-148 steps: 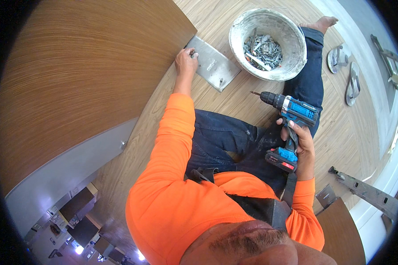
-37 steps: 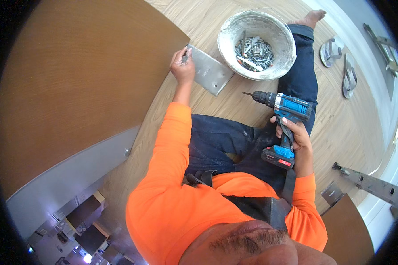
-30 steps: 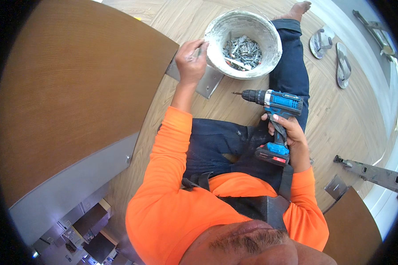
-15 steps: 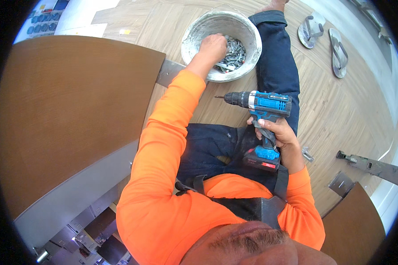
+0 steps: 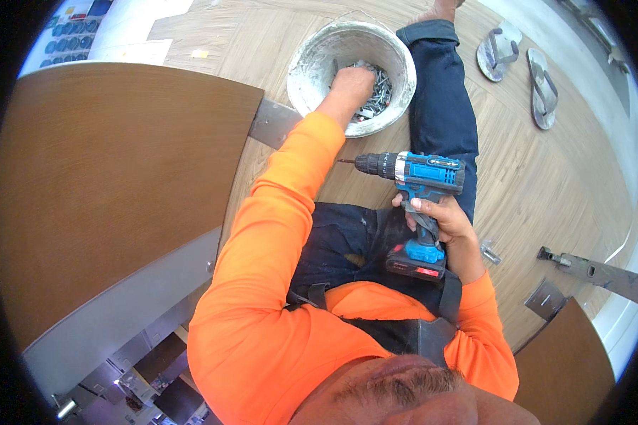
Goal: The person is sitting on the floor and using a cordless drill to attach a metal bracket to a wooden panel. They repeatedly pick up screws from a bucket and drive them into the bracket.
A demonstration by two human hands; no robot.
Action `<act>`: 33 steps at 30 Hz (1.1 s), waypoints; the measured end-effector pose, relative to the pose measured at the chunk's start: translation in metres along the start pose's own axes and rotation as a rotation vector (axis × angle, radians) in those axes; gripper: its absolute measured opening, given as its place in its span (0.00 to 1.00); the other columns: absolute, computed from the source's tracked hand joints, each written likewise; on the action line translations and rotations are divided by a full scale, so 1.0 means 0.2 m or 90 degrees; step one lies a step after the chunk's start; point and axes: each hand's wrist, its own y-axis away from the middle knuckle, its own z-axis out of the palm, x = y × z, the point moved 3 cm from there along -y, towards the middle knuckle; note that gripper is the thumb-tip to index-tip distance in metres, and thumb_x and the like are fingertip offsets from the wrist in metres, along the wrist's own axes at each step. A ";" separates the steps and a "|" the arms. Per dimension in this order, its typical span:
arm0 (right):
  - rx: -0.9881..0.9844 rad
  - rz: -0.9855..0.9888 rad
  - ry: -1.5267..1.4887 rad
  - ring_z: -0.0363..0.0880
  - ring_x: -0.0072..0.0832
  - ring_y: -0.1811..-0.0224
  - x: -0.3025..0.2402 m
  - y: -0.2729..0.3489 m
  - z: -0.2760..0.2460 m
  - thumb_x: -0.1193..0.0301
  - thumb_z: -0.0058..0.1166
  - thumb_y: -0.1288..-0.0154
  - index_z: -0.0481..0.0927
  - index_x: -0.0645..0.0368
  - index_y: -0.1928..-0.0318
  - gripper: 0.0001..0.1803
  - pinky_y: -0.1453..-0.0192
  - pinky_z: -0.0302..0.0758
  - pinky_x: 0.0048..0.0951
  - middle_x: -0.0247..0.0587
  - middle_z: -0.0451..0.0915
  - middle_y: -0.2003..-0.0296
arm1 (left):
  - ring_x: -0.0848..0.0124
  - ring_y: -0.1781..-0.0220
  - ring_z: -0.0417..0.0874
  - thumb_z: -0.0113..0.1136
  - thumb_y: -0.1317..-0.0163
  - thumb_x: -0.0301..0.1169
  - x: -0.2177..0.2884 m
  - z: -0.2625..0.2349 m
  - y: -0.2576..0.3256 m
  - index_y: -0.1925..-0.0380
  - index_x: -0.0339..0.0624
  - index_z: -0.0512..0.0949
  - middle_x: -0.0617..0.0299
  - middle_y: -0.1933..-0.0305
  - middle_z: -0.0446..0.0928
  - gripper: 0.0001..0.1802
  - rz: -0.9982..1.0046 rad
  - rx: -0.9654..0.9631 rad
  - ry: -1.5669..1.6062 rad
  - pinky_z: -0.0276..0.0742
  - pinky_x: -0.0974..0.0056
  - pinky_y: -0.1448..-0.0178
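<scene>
Head view looks down on a person seated on the wooden floor [image 5: 546, 184]. Nearest, the right hand [image 5: 443, 223] has its fingers clenched round the grip of a blue cordless drill [image 5: 415, 188], held above the lap, bit toward the person's left. Farther out, the left hand [image 5: 351, 81] is sunk into a white bucket [image 5: 312, 60] of metal screws [image 5: 379, 88]; its fingers are buried, so I cannot tell their state. Just beside the bucket, a grey metal bracket [image 5: 273, 124] juts from the edge of a brown wooden panel [image 5: 113, 177]. Beyond the outstretched leg lie two sandals [image 5: 521, 67].
</scene>
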 end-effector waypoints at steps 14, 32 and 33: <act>0.017 0.006 0.023 0.81 0.29 0.71 0.02 0.01 0.07 0.71 0.60 0.30 0.73 0.65 0.39 0.22 0.69 0.81 0.31 0.51 0.85 0.53 | 0.73 0.63 0.83 0.61 0.30 0.28 -0.07 0.09 1.26 0.46 0.37 0.75 0.62 0.61 0.81 0.15 -0.429 0.459 1.425 0.83 0.63 0.56; 0.127 0.019 0.468 0.80 0.24 0.76 0.07 -0.12 0.49 0.64 0.62 0.28 0.78 0.61 0.45 0.18 0.73 0.77 0.27 0.42 0.86 0.62 | 0.65 0.51 0.83 0.47 0.23 0.31 0.29 0.45 1.18 0.49 0.42 0.75 0.59 0.50 0.81 0.10 -0.629 0.576 1.784 0.80 0.58 0.48; 0.118 0.021 0.478 0.80 0.24 0.76 0.08 -0.14 0.52 0.64 0.62 0.28 0.79 0.61 0.46 0.17 0.73 0.77 0.27 0.41 0.86 0.62 | 0.64 0.51 0.83 0.47 0.23 0.31 0.29 0.46 1.18 0.49 0.42 0.74 0.59 0.50 0.81 0.09 -0.627 0.560 1.785 0.80 0.57 0.47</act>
